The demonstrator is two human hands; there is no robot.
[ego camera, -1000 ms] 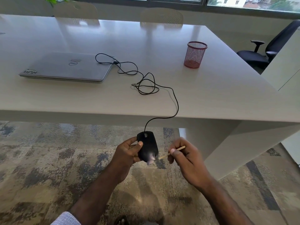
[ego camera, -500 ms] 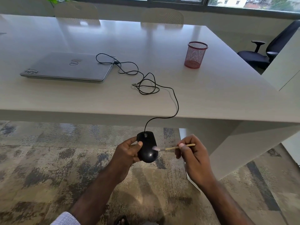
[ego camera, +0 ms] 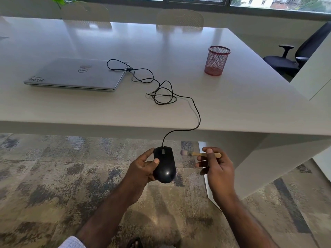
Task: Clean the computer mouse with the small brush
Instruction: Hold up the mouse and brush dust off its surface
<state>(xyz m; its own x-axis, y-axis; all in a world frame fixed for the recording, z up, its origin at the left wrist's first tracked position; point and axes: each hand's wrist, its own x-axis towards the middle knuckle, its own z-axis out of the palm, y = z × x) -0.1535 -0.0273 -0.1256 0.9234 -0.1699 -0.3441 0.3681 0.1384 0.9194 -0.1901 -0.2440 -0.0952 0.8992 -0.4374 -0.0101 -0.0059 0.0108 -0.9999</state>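
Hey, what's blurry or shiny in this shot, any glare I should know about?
Head view: the brush bristle tip is motion-blurred; the mouse carries a small bright highlight near its rear; the table top reflects window light and the chair backs; the edges bow from the wide-angle lens.

A large, glossy white rectangular table (ego camera: 232,97) fills the upper view, its surface reflecting daylight from a dark-framed window (ego camera: 197,0) along the far wall. Two pale mesh-backed chairs (ego camera: 179,17) stand at its far side. A black swivel office chair (ego camera: 293,58) sits at right. Below lies mottled grey and beige carpet (ego camera: 53,176).
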